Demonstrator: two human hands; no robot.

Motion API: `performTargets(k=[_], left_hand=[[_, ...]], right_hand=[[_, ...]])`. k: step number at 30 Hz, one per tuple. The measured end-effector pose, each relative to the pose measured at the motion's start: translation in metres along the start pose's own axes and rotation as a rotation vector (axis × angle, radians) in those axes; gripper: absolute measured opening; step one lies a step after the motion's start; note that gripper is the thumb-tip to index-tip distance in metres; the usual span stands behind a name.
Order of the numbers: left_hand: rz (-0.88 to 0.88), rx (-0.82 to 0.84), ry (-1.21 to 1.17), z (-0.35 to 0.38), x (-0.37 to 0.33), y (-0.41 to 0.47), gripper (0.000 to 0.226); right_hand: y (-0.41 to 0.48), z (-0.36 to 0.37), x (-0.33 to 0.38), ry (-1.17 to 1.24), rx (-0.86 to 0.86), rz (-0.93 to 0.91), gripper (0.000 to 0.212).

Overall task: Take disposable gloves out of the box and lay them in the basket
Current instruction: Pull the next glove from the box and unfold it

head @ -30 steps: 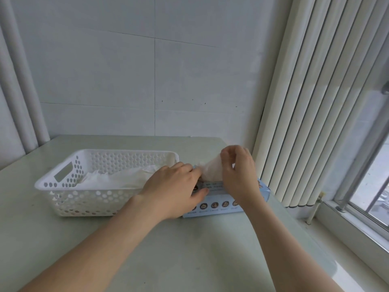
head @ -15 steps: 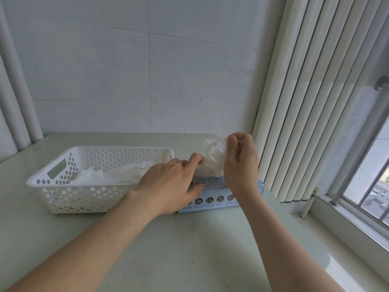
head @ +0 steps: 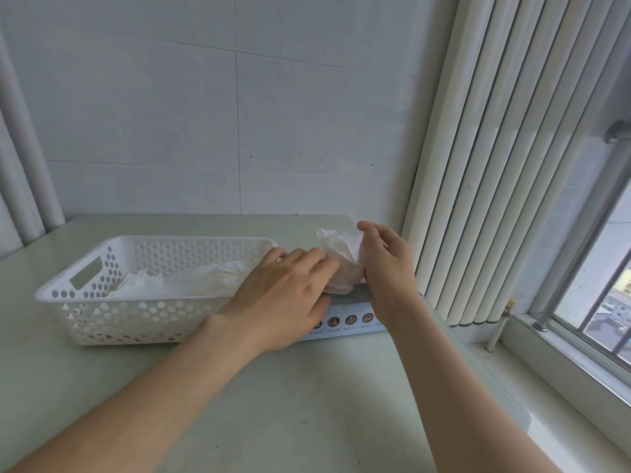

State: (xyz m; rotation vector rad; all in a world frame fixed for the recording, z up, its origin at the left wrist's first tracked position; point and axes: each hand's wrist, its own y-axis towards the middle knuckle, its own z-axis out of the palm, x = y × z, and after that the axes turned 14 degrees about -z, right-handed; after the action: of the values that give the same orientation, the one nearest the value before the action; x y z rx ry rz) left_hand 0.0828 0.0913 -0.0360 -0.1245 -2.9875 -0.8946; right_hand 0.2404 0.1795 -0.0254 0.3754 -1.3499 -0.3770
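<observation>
A flat light-blue glove box (head: 351,320) lies on the table just right of a white perforated basket (head: 112,312). Crumpled translucent gloves (head: 191,279) lie inside the basket. My right hand (head: 386,268) pinches a crumpled white glove (head: 341,252) that rises out of the box top. My left hand (head: 283,295) lies flat over the left part of the box, fingers spread and touching the glove's lower part. Most of the box top is hidden by both hands.
The pale green table (head: 273,404) meets a white wall at the back. Vertical white blinds (head: 495,165) hang close to the right of the box. A window sill and window frame (head: 580,353) run along the right.
My right hand has lifted the glove higher out of the box. My left hand's fingers have flattened over the box. The view shifted slightly.
</observation>
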Motion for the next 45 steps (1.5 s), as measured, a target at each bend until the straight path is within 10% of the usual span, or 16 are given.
performTargets(k=[7, 10, 17, 27, 33, 45], left_hand=[[0.006, 0.091, 0.129, 0.01, -0.001, -0.005, 0.048], [0.016, 0.105, 0.181, 0.01, -0.001, -0.006, 0.058], [0.031, 0.148, 0.274, 0.009, -0.004, -0.005, 0.054], [0.028, 0.134, 0.295, 0.017, -0.002, -0.004, 0.052], [0.02, 0.135, 0.274, 0.017, -0.001, -0.005, 0.072], [-0.529, -0.095, -0.872, -0.042, 0.004, 0.015, 0.028]], right_hand=[[-0.005, -0.01, 0.011, -0.223, 0.406, -0.033, 0.043], [-0.007, -0.007, 0.007, -0.471, 0.5, -0.235, 0.013], [-0.003, -0.002, 0.0, -0.463, 0.137, -0.406, 0.056], [-0.004, 0.002, 0.02, -0.139, -0.201, -0.449, 0.03], [-0.005, 0.002, 0.037, -0.081, -0.286, -0.419, 0.049], [-0.024, 0.019, 0.039, -0.168, 0.13, -0.271, 0.019]])
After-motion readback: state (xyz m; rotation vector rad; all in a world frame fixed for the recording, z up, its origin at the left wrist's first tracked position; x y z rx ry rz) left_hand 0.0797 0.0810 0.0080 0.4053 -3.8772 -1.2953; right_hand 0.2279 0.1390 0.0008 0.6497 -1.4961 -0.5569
